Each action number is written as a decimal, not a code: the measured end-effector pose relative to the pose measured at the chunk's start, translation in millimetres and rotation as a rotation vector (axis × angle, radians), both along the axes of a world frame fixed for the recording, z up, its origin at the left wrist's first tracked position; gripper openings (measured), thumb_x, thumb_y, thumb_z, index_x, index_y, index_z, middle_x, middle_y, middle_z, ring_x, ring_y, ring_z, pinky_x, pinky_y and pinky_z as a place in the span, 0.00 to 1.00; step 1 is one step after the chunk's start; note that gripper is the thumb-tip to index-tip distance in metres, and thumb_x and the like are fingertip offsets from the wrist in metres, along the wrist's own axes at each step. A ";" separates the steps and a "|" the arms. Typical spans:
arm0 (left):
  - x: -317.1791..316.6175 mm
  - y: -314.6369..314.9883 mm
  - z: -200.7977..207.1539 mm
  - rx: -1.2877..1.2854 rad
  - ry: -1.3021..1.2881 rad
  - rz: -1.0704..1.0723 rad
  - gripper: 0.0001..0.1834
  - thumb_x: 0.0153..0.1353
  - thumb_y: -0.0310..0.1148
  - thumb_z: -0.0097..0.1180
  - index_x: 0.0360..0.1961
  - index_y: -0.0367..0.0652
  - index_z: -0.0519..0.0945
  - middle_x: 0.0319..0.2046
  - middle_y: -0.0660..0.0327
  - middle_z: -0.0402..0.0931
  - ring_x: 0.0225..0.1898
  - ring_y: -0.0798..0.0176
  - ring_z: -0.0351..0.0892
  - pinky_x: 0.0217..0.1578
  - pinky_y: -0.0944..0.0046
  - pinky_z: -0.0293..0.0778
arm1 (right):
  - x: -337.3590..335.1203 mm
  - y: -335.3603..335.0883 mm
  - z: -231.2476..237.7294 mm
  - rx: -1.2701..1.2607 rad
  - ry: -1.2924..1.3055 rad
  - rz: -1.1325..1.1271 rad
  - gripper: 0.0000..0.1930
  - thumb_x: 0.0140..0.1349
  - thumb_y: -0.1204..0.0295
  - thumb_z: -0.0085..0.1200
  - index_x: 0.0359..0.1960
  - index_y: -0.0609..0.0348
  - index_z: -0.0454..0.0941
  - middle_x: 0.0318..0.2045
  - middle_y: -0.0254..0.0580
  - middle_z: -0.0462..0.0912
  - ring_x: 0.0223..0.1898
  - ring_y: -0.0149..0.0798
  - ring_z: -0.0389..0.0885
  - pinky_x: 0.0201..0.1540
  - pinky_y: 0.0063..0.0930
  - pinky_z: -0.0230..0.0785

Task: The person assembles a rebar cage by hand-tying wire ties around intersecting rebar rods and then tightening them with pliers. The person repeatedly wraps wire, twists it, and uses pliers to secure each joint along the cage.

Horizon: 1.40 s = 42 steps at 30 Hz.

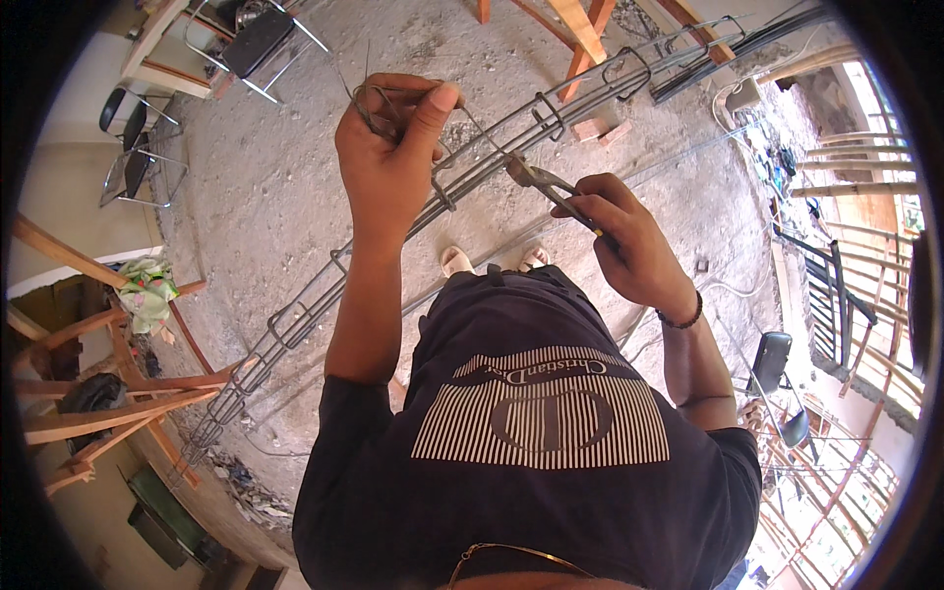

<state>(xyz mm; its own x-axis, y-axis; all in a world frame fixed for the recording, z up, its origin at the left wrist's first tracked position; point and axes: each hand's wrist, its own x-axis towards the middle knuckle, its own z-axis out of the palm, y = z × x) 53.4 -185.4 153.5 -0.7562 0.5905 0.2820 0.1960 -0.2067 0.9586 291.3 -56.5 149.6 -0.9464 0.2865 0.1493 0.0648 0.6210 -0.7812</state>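
Observation:
My left hand [388,157] is closed around a small coil of thin tie wire [479,125], its thumb pressed on top. Loose wire ends stick up past the fingers. One length of that wire runs down to the right, to the jaws of a pair of pincers [541,181]. Around the pincers' handles, my right hand [634,246] is closed. Whether the jaws grip the wire is too small to tell. Both hands are over a long rebar cage [295,324], made of straight bars with bent stirrups, that crosses diagonally below them.
Timber supports [580,44] hold the cage's far end, and more wooden trestles [118,393] stand at the left. Two brick pieces [602,131] lie on the rough concrete floor [265,167]. Chairs [261,44] stand at the far left. Cables and bamboo poles [855,167] are on the right.

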 end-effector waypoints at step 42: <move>-25.0 25.5 40.1 -0.395 0.655 -0.779 0.09 0.71 0.30 0.55 0.36 0.35 0.81 0.30 0.58 0.79 0.30 0.62 0.76 0.36 0.62 0.72 | 11.2 38.1 15.3 0.497 -0.152 -0.094 0.32 0.52 0.89 0.49 0.58 0.41 0.80 0.55 0.41 0.77 0.58 0.47 0.77 0.54 0.37 0.77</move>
